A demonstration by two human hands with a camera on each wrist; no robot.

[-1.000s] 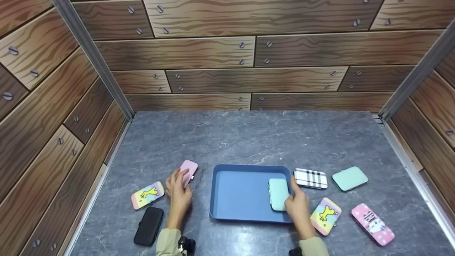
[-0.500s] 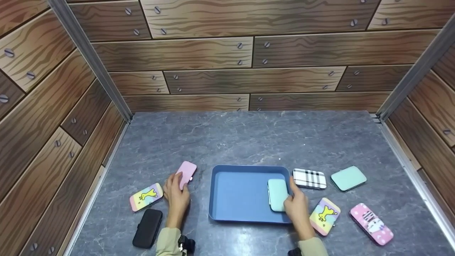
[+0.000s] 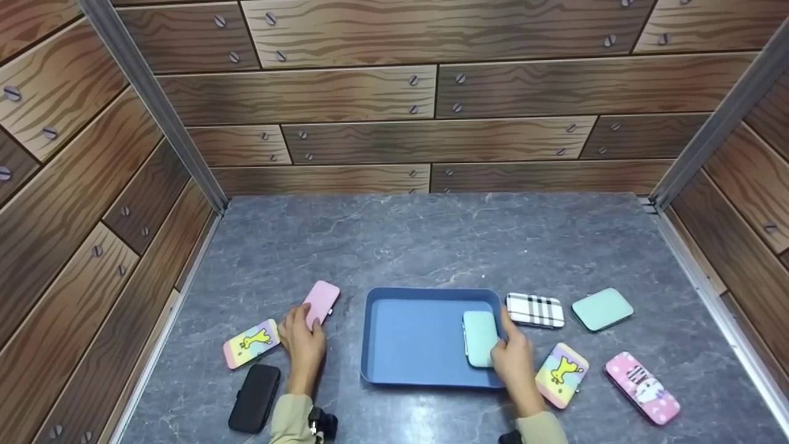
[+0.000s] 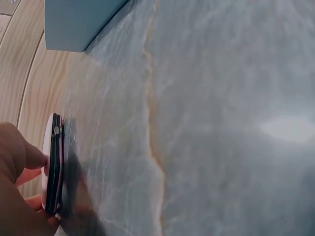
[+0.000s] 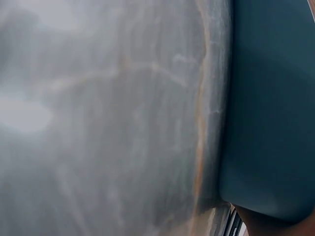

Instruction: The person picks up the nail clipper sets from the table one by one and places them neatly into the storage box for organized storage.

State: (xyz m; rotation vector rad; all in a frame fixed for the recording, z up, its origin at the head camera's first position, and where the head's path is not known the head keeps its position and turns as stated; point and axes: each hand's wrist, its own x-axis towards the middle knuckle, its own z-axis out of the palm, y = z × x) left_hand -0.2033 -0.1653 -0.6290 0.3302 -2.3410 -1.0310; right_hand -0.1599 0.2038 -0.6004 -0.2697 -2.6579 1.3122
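Observation:
A flat pink clasp case (image 3: 322, 302) lies on the table left of the blue tray (image 3: 425, 383). My left hand (image 3: 302, 345) pinches its near end; in the left wrist view the thumb is against the pink face and fingertips are at the dark-lined edge of the case (image 4: 52, 164). The tray's right wall is gripped by my right hand (image 3: 516, 364), thumb over the inside and fingers along the outside. Inside the tray, beside that thumb, rests a mint clasp case (image 3: 479, 339). The right wrist view shows mostly the tray's side (image 5: 270, 118).
On the left lie a giraffe-print case (image 3: 251, 344) and a black case (image 3: 254, 398). To the right are a plaid case (image 3: 535, 309), a second mint case (image 3: 603, 309), another giraffe-print case (image 3: 562, 375) and a pink cartoon case (image 3: 642, 388). Wood-patterned walls surround the table (image 3: 382, 240).
My left hand has shifted slightly toward me and left along the pink case, uncovering more of it. The right hand stays at the tray. The whole view has drifted a little.

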